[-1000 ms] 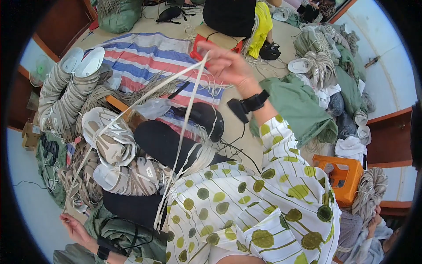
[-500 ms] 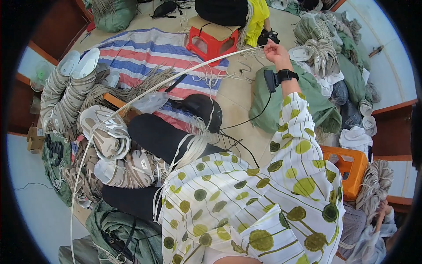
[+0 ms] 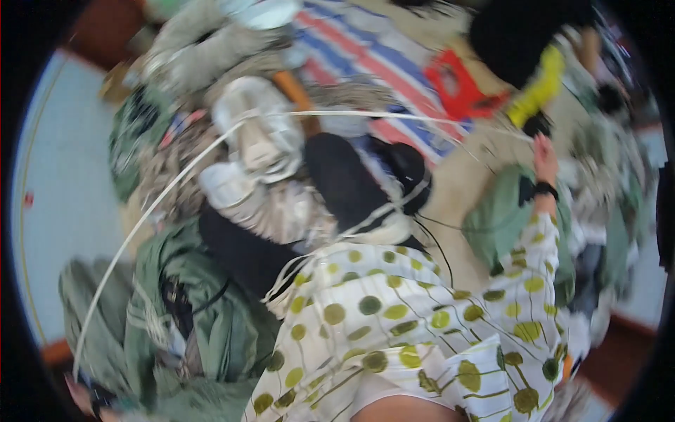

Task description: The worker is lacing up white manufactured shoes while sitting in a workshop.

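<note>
The picture is blurred by head motion. My right hand [image 3: 545, 153], with a black wrist band, is stretched far out to the right and is closed on a long white cord [image 3: 337, 112]. The cord arcs left over a bundle of pale woven pieces [image 3: 256, 137], then runs down to my left hand [image 3: 81, 395], of which only a part shows at the lower left rim, holding the cord's other end. More white strands [image 3: 365, 221] trail across my black-clad legs [image 3: 341, 179] and my spotted white sleeve [image 3: 422, 316].
A red plastic stool [image 3: 460, 84] stands on a striped mat [image 3: 365, 49] ahead. Green cloth lies by my right arm [image 3: 496, 214] and at the lower left [image 3: 211, 316]. A person in black with a yellow item [image 3: 538, 88] sits beyond. Heaps of grey woven pieces [image 3: 190, 49] fill the top left.
My right hand has swung further right and pulled the cord out longer and tighter. My head has turned, so the whole scene has shifted and blurred.
</note>
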Available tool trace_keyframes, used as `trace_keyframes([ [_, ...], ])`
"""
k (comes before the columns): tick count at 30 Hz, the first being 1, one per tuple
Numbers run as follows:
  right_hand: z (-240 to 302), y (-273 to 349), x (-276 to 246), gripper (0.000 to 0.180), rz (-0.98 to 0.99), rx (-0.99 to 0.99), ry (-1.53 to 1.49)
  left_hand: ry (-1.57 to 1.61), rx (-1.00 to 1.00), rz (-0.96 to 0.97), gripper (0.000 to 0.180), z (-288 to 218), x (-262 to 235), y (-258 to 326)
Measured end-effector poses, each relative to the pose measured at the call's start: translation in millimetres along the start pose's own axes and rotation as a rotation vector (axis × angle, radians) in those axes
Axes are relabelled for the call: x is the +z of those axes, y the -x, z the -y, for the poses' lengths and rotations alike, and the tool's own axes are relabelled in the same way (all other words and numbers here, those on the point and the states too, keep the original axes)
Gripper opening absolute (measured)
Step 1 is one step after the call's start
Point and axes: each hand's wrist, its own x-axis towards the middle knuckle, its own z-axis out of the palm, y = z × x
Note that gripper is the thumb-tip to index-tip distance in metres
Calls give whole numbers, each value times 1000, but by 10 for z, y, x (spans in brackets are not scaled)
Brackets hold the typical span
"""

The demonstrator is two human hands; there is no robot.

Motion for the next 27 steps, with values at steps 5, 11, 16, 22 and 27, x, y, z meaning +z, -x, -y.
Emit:
trace_keyframes([
  [5, 1371, -442, 1480, 17, 636, 312, -1291, 1199, -277, 192, 33, -986, 1148, -179],
  [11, 3741, 56, 2520, 17, 840, 184, -735, 1517, -174, 754, 36, -5004, 1243, 369],
  [16, 4449, 275, 3106, 16, 954, -150, -607, 1669, 68, 1186, 35, -6504, 1054, 866],
  [22, 4696, 322, 3223, 20, 583, -727, 39, 1714, 47, 1291, 44, -7114, 1007, 978],
  [27, 4691, 244, 3226, 17, 685, -747, 60, 1791, -9, 1373, 52, -7194, 1031, 941],
])
